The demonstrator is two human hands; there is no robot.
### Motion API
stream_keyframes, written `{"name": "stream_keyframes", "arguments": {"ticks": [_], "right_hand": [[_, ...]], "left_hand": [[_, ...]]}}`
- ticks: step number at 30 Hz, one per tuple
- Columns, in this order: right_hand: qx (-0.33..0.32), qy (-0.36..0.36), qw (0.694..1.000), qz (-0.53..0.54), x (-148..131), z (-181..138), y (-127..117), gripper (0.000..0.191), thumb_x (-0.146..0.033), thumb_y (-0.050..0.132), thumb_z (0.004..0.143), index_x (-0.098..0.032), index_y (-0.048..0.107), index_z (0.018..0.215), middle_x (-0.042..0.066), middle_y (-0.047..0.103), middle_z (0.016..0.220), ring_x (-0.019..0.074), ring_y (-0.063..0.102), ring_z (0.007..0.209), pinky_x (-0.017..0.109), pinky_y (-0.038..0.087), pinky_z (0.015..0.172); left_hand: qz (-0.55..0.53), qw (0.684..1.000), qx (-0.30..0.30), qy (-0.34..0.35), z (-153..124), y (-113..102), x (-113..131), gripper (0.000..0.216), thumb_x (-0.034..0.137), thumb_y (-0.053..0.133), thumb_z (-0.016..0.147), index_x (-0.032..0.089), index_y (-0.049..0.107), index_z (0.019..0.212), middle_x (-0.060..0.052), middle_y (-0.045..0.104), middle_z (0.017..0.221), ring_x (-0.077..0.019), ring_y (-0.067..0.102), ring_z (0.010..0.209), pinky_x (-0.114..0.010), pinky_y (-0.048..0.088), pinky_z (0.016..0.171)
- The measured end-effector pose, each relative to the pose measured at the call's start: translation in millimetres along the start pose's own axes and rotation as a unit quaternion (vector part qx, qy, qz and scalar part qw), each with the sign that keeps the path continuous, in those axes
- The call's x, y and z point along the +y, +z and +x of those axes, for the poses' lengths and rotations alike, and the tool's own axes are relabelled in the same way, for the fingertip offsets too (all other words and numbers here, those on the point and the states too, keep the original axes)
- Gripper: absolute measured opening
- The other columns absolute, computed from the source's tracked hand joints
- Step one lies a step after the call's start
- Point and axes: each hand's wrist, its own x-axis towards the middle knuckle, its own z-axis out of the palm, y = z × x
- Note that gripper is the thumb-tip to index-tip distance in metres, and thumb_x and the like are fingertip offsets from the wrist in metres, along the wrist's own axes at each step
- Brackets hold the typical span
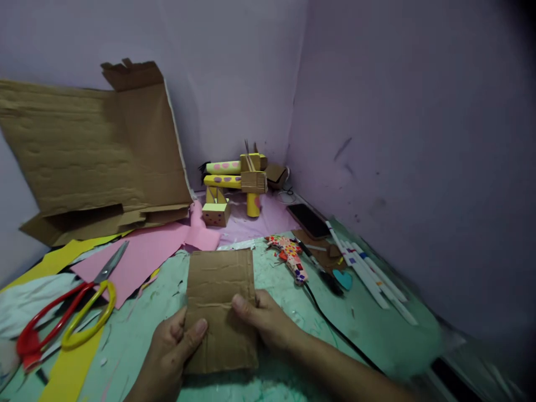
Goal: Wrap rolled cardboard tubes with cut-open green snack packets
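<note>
A rectangular piece of brown cardboard point(221, 285), creased across its middle, is held up in front of me over the green tabletop. My left hand point(176, 343) grips its lower left edge, thumb on the face and fingers behind. On the right edge, a bit higher, my right hand point(263, 318) pinches it the same way. The fingers behind the sheet are mostly hidden. Beyond it stand yellow cardboard figures with spotted tubes point(234, 176) and a small cardboard box point(216, 214) with pointed pieces on top.
Scissors point(104, 279) with red and yellow handles lie left on pink paper point(146, 251). A large opened carton point(100, 145) leans on the wall. To the right are a patterned glue gun point(288, 254) with a black cord, a phone point(309, 220) and several white markers point(368, 273).
</note>
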Motion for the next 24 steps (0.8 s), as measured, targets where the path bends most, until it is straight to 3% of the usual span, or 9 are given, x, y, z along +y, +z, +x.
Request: {"name": "stream_keyframes", "arguments": {"ticks": [8, 12, 16, 17, 18, 20, 21, 22, 24], "right_hand": [[0.039, 0.027, 0.993, 0.109, -0.1, -1.7, 3.7, 0.050, -0.036, 0.076, 0.062, -0.011, 0.064, 0.103, 0.011, 0.072, 0.089, 0.0255, 0.067, 0.082, 0.041, 0.049, 0.081], [0.103, 0.050, 0.989, 0.099, -2.8, 0.6, 4.4, 0.048, -0.029, 0.081, 0.054, -0.013, 0.066, 0.097, 0.010, 0.073, 0.086, 0.0268, 0.068, 0.079, 0.041, 0.051, 0.077], [0.148, 0.061, 0.984, 0.078, -1.9, 2.2, 0.6, 0.046, -0.029, 0.080, 0.056, -0.013, 0.066, 0.096, 0.011, 0.073, 0.085, 0.0289, 0.068, 0.082, 0.042, 0.052, 0.076], [0.157, 0.061, 0.983, 0.077, -2.0, 2.3, -0.4, 0.046, -0.029, 0.080, 0.056, -0.013, 0.066, 0.097, 0.012, 0.073, 0.086, 0.0289, 0.068, 0.083, 0.042, 0.052, 0.076], [0.163, 0.061, 0.982, 0.078, -2.5, 2.5, -1.1, 0.046, -0.029, 0.080, 0.056, -0.013, 0.066, 0.097, 0.012, 0.073, 0.087, 0.0289, 0.067, 0.084, 0.042, 0.051, 0.077], [0.171, 0.065, 0.980, 0.080, -4.1, 2.7, -1.7, 0.047, -0.029, 0.080, 0.056, -0.012, 0.066, 0.097, 0.012, 0.073, 0.088, 0.0287, 0.067, 0.084, 0.043, 0.051, 0.079], [0.173, 0.068, 0.979, 0.079, -5.0, 2.7, -1.7, 0.049, -0.029, 0.080, 0.055, -0.012, 0.066, 0.098, 0.013, 0.073, 0.089, 0.0286, 0.068, 0.083, 0.043, 0.051, 0.080], [0.173, 0.074, 0.979, 0.077, -5.8, 2.5, -1.6, 0.050, -0.030, 0.080, 0.056, -0.011, 0.066, 0.099, 0.013, 0.073, 0.090, 0.0286, 0.068, 0.082, 0.044, 0.051, 0.079], [0.172, 0.085, 0.979, 0.072, -6.7, 1.6, -1.9, 0.052, -0.031, 0.080, 0.057, -0.010, 0.065, 0.102, 0.014, 0.073, 0.091, 0.0282, 0.068, 0.078, 0.044, 0.051, 0.078]], "left_hand": [[0.148, 0.987, 0.005, 0.067, -5.9, 8.6, 5.9, 0.039, 0.044, 0.066, 0.073, 0.015, 0.066, 0.099, -0.007, 0.071, 0.087, -0.0235, 0.063, 0.074, -0.027, 0.050, 0.061], [0.170, 0.983, -0.011, 0.069, -7.1, 16.4, 5.6, 0.038, 0.045, 0.063, 0.075, 0.013, 0.067, 0.095, -0.007, 0.069, 0.078, -0.0233, 0.062, 0.072, -0.027, 0.049, 0.059], [0.245, 0.964, -0.070, 0.072, -2.1, -1.5, 25.7, 0.038, 0.048, 0.060, 0.074, 0.015, 0.068, 0.092, -0.006, 0.067, 0.073, -0.0222, 0.060, 0.067, -0.027, 0.046, 0.057], [0.308, 0.946, -0.041, 0.093, 0.3, -12.7, 34.0, 0.037, 0.047, 0.057, 0.075, 0.016, 0.068, 0.091, -0.006, 0.065, 0.070, -0.0214, 0.059, 0.063, -0.027, 0.044, 0.056], [0.397, 0.908, 0.040, 0.128, 3.3, -26.1, 42.4, 0.036, 0.046, 0.057, 0.076, 0.016, 0.067, 0.091, -0.005, 0.063, 0.065, -0.0216, 0.058, 0.060, -0.028, 0.043, 0.056], [0.551, 0.784, 0.238, 0.157, 10.2, -56.1, 56.1, 0.040, 0.041, 0.058, 0.074, 0.014, 0.063, 0.103, -0.011, 0.065, 0.083, -0.0274, 0.060, 0.074, -0.034, 0.044, 0.067], [0.621, 0.717, 0.289, 0.131, 13.9, -70.6, 60.2, 0.043, 0.037, 0.054, 0.076, 0.012, 0.059, 0.111, -0.015, 0.064, 0.092, -0.0314, 0.059, 0.083, -0.037, 0.044, 0.071], [0.648, 0.684, 0.319, 0.104, 17.3, -83.2, 62.3, 0.044, 0.029, 0.050, 0.075, 0.009, 0.057, 0.113, -0.019, 0.061, 0.096, -0.0372, 0.056, 0.090, -0.043, 0.043, 0.074], [0.677, 0.655, 0.329, 0.069, 23.0, -100.8, 61.6, 0.043, 0.021, 0.048, 0.071, 0.007, 0.058, 0.111, -0.023, 0.058, 0.096, -0.0424, 0.052, 0.094, -0.048, 0.042, 0.073]]}}
